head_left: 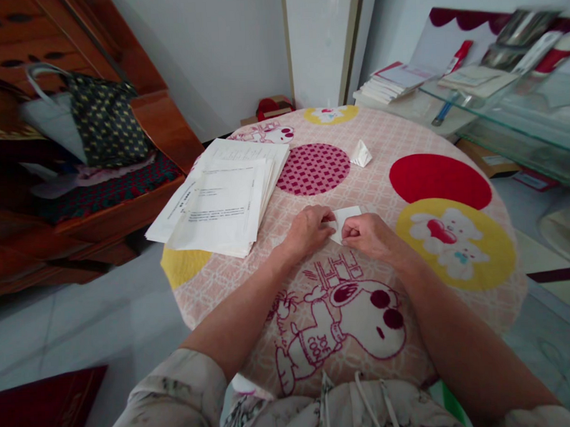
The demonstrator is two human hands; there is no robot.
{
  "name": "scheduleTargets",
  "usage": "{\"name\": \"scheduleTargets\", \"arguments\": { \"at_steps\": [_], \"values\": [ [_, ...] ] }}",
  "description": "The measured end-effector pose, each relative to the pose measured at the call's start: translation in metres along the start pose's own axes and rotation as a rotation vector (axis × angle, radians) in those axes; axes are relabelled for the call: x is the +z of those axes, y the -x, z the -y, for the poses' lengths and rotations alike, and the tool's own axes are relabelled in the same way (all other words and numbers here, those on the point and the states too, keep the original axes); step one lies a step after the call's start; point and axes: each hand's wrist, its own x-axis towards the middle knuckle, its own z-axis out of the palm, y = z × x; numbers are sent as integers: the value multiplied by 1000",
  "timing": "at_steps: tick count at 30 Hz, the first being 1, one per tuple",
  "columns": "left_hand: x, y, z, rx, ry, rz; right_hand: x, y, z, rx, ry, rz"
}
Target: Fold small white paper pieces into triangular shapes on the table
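Pinching: the left hand (309,231) and the right hand (367,235) are gripping one small white paper (347,216), fingers curled tight on its near edge.
Paper: it is lying flat on the tabletop (385,135), between both hands.
Left side: a sheet stack (223,200) is sitting near.
Beyond: a folded white piece (360,153) is resting well apart.

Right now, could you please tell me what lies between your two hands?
In the head view, a small white paper lies between the left hand and the right hand. Both pinch it against the tablecloth.
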Motion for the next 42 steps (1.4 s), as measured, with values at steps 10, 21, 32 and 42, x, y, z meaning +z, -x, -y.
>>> {"name": "scheduleTargets", "arguments": {
  "at_steps": [10,21,32,42],
  "values": [
    [6,-1,4,4,22,-44,0,1,4,1,10,0],
    [6,-1,2,22,-5,-34,2,-2,2,28,36,-23],
    [9,-1,4,37,-6,-58,10,-15,15,218,209,-91],
    [10,-1,5,52,3,-62,4,-12,10,201,118,-23]
  ]
}}
